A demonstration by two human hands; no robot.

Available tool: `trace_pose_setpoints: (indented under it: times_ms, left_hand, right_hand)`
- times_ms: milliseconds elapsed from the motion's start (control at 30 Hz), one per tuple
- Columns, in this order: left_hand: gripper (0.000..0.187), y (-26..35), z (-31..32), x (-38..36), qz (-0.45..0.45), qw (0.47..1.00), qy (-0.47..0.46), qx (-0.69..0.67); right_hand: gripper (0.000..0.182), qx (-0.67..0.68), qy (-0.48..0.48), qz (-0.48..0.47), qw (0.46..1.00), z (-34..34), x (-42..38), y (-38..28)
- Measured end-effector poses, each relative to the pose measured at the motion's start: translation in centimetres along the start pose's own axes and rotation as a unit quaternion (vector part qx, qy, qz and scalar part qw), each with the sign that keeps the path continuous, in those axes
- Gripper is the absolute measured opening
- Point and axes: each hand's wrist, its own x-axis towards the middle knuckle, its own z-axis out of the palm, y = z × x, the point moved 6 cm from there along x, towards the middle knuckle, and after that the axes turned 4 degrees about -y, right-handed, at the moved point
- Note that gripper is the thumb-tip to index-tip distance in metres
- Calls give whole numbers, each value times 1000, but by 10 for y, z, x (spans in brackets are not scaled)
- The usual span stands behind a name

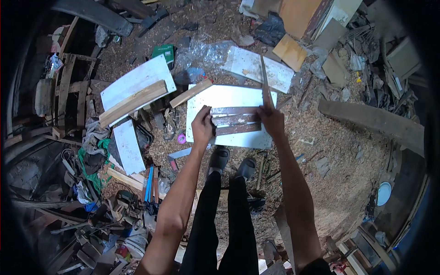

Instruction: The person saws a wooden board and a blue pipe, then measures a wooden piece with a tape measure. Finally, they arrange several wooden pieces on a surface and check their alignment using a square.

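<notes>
Several dark brown wooden strips [236,120] lie side by side across a white board [229,94] on the ground, with white gaps showing between them. My left hand [202,124] is closed at their left ends, thumb and fingers gripping the edges. At their right ends is my right hand [273,122], its fingers curled around the lower end of a long, narrow, tapered wooden strip [265,80]. That strip points away from me, past the board's far edge. The right fingertips also meet the ends of the brown strips.
Wood shavings cover the ground. A light wooden beam [133,103] rests over another white board [158,73] at left; a short wooden piece [191,93] leans beside it. A pink tape roll [182,138] and a square [180,154] lie near my feet. A thick plank [371,120] lies right.
</notes>
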Motion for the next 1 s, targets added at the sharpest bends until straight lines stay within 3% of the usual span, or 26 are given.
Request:
trace_pose_setpoints:
  times_ms: [67,133,200,233,267,300,333,367,400,433,467,500,533,567,600,633,667,733,767,800,833,867,900,933,967,1000]
  left_hand:
    - [33,20,-13,-12,-191,978,-32,-76]
    - [35,9,-37,-30,-103,994,-24,-28]
    - [39,17,-74,-69,-98,994,-6,-42]
    - [41,5,-94,-96,-121,992,-34,-18]
    - [42,-2,-114,-123,-160,986,-46,9]
    - [37,-44,-134,-163,-189,969,-97,124]
    - [32,14,-166,-190,-148,980,-60,120]
    - [31,19,-188,-220,-214,964,-146,60]
    - [31,-17,-210,-262,-222,961,-150,70]
    - [38,-25,-238,-303,-305,935,-160,84]
    - [38,-48,-259,-338,-291,941,-153,79]
    - [49,-20,-279,-333,-226,919,-161,280]
    - [62,19,-295,-339,-80,856,-345,378]
    - [62,35,-311,-359,-80,854,-348,379]
    - [57,4,-320,-365,-175,891,-286,305]
    - [52,5,-335,-363,-266,911,-218,229]
    - [48,21,-359,-383,-350,914,-142,150]
    - [38,56,-363,-364,-434,895,-99,29]
    - [34,46,-358,-336,-385,922,-48,11]
    - [32,39,-355,-328,-347,938,1,-6]
    - [30,27,-349,-323,-327,945,5,-15]
    - [30,34,-338,-298,-307,951,12,-26]
    - [30,103,-336,-289,-303,953,9,-12]
    - [30,195,-339,-285,-296,953,-54,-42]
    - [26,119,-324,-268,-265,964,0,-2]
    - [24,106,-318,-258,-238,970,6,40]
  right_hand:
    - [49,6,-14,30,999,-22,-15,-13]
    - [47,18,0,25,1000,-44,-37,-8]
    - [49,-3,-7,18,1000,-83,-83,-32]
    - [51,19,-7,-5,1000,-98,-108,-30]
    - [50,-113,-99,146,978,-102,-136,-3]
    - [50,-87,-90,110,986,-134,-170,-30]
    - [45,-68,-81,143,984,-152,-207,-32]
    - [43,-100,-14,84,991,-161,-240,-20]
    - [45,-65,-75,168,981,-196,-275,-66]
    - [47,-66,-49,167,982,-188,-310,-10]
    - [47,-64,-37,155,985,-184,-341,34]
    - [43,8,-28,231,972,-180,-372,80]
    - [40,80,-34,318,944,-175,-392,101]
    - [40,81,-34,321,943,-190,-416,77]
    - [39,135,24,303,943,-215,-435,46]
    - [38,190,82,283,936,-227,-459,27]
    - [38,192,79,286,936,-229,-477,23]
    - [35,442,40,325,835,-207,-488,82]
    - [33,564,-12,294,772,-174,-484,130]
    - [33,566,-14,291,771,-213,-545,101]
    - [33,517,4,345,783,-215,-527,70]
    - [33,465,21,393,793,-245,-512,-1]
    - [34,530,33,400,747,-231,-513,18]
    - [34,525,25,401,751,-232,-518,19]
    - [35,551,24,399,733,-233,-521,13]
    - [35,579,23,393,714,-235,-514,0]
